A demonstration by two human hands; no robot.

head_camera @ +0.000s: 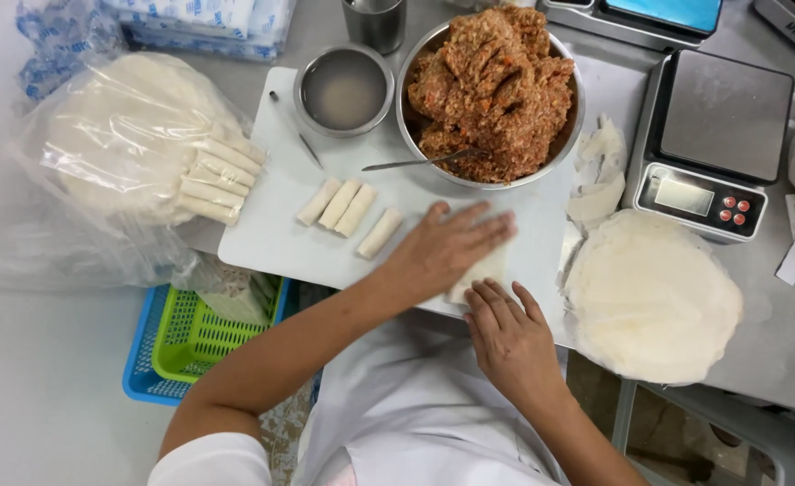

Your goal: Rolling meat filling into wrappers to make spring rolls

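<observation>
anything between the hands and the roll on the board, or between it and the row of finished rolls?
Nothing visible. The left hand lies flat on the roll and the right hand touches its near edge. Between it and the finished rolls to the left, the cutting board shows only bare surface.

Short white sleeve at the left shoulder; white apron or garment below; bare forearms; ungloved hands (447, 247)

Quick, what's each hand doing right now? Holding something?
Left hand: open, fingers flat, pressing on the pale roll on the white cutting board.
Right hand: open, fingertips on the roll's near edge; nothing held.
</observation>
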